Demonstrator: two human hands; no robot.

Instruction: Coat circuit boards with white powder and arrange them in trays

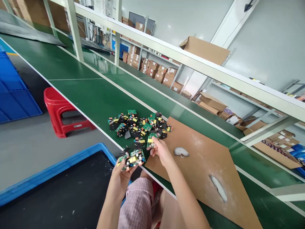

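Observation:
My left hand (121, 175) is closed around a few circuit boards (132, 159) with yellow transformers and round capacitors, held just off the bench's near edge. The fingers of my right hand (159, 149) pinch another green circuit board (151, 142) beside the heap. That heap of circuit boards (133, 122), green with black and yellow parts, lies on the green bench ahead of both hands. To the right of my right hand is a brown cardboard sheet (197, 159). Two white, powdery patches (181, 151) show on it.
Below the bench's near edge, at left, sits a blue-rimmed tray (95, 149) with a black bottom. A red stool (59, 108) and blue crates (16, 86) stand on the floor. A white frame rail (181, 55) crosses above the bench; shelves of cardboard boxes (152, 68) lie behind.

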